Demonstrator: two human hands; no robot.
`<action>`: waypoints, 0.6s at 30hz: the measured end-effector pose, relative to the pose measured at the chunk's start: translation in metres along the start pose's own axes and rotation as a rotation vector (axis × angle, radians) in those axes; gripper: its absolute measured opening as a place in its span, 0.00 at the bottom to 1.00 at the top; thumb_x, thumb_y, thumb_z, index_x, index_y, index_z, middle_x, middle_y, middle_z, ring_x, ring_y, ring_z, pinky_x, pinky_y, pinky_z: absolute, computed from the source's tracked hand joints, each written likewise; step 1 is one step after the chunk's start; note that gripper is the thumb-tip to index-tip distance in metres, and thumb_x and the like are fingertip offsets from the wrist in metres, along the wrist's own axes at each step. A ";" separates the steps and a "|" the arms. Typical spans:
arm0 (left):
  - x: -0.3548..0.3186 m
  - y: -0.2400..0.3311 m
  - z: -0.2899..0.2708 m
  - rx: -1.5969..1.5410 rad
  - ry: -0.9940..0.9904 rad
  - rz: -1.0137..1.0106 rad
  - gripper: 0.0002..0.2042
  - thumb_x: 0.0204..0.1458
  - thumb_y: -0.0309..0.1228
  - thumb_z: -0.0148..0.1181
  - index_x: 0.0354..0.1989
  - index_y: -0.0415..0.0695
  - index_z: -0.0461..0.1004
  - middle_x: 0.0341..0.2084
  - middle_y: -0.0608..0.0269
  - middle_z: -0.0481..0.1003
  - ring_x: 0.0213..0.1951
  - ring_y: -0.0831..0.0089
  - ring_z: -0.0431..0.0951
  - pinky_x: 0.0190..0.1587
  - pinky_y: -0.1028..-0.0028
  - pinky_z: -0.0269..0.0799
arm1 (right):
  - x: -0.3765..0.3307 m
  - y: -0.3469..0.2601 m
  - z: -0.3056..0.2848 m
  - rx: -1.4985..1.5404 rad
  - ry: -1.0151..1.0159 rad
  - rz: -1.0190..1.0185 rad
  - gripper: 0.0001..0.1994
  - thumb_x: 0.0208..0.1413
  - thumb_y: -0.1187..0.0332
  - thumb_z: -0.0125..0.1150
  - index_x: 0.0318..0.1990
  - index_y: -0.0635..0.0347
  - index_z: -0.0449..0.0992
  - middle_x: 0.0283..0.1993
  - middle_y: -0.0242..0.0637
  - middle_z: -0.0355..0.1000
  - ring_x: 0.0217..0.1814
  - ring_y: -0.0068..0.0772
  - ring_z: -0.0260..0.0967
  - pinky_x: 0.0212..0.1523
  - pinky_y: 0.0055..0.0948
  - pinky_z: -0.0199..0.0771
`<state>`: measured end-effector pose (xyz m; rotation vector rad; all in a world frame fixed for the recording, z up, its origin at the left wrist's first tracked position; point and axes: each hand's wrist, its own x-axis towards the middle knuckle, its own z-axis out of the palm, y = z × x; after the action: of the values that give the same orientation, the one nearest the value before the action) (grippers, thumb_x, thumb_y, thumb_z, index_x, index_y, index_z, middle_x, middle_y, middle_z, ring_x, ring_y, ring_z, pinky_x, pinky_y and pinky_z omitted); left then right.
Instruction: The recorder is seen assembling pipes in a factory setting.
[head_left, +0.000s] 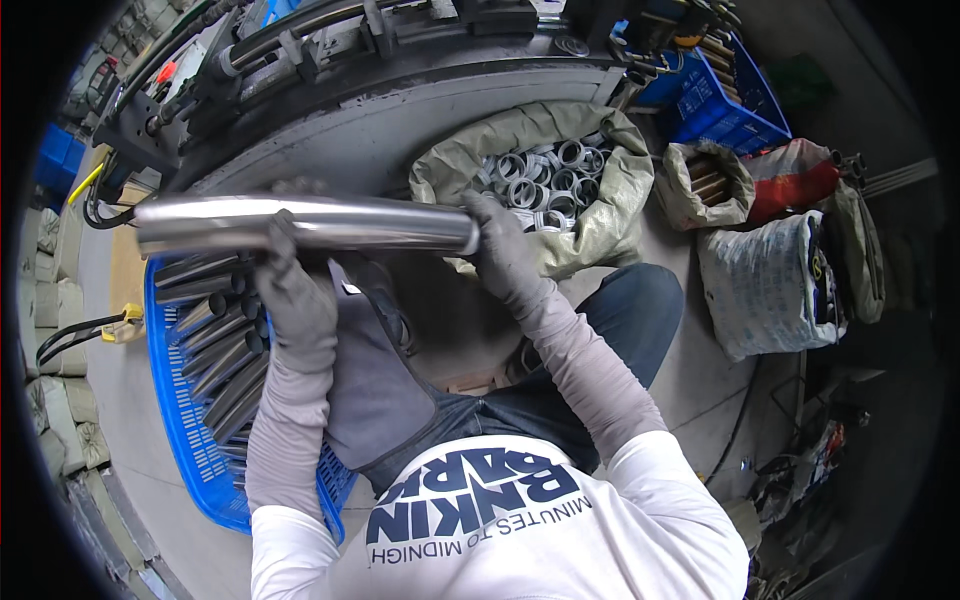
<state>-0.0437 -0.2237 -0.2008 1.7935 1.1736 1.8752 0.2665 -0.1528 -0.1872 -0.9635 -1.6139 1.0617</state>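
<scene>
A shiny metal tube (370, 222) lies nearly level across the front of me, its left part smeared by motion. My gloved left hand (300, 295) is closed round it left of the middle, fingers over the near side. At the tube's right end my gloved right hand (508, 252) grips it, partly covering that end. A pale band (472, 236) shows there; I cannot tell whether it is a separate ring. Beyond my right hand, an open woven sack (625, 215) holds several ring-shaped metal fittings (525, 192). Below my left hand, a blue basket (160, 350) holds several metal tubes (225, 355).
A long dark machine (390, 75) runs across the far side. At the far right stand a blue crate (690, 115) of tubes, a small sack (683, 212) of tubes and a stuffed white sack (765, 290). A yellow part with black cables (122, 325) is left of the basket.
</scene>
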 end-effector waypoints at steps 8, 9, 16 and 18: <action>0.135 0.173 0.040 0.358 -0.227 -0.436 0.27 0.54 0.26 0.67 0.65 0.40 0.74 0.50 0.57 0.78 0.46 0.68 0.80 0.51 0.68 0.76 | 0.044 0.129 -0.082 -0.963 0.176 0.416 0.35 0.55 0.45 0.71 0.64 0.59 0.73 0.64 0.49 0.73 0.70 0.54 0.69 0.70 0.50 0.65; 0.129 0.171 0.042 0.503 -0.331 -0.340 0.28 0.51 0.27 0.69 0.64 0.40 0.74 0.47 0.59 0.78 0.45 0.68 0.80 0.51 0.66 0.75 | 0.043 0.140 -0.077 -1.114 0.148 0.380 0.34 0.55 0.45 0.71 0.62 0.57 0.74 0.63 0.48 0.74 0.69 0.52 0.70 0.69 0.51 0.66; 0.038 0.118 0.044 0.917 -0.724 -0.218 0.31 0.39 0.34 0.71 0.58 0.42 0.76 0.43 0.50 0.78 0.49 0.47 0.79 0.51 0.54 0.73 | 0.042 0.146 -0.077 -0.919 0.156 0.317 0.24 0.56 0.54 0.68 0.59 0.49 0.81 0.57 0.45 0.79 0.61 0.49 0.76 0.63 0.49 0.72; 0.036 0.118 0.048 0.889 -0.705 -0.234 0.31 0.39 0.35 0.71 0.57 0.43 0.76 0.43 0.50 0.79 0.49 0.47 0.79 0.52 0.52 0.72 | 0.044 0.112 -0.079 -0.022 0.245 0.355 0.24 0.61 0.61 0.65 0.63 0.61 0.80 0.57 0.47 0.81 0.55 0.42 0.81 0.56 0.40 0.80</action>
<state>0.0323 -0.2554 -0.0968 2.2731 1.9124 0.4527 0.3438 -0.0607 -0.2665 -1.3741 -1.2842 1.1120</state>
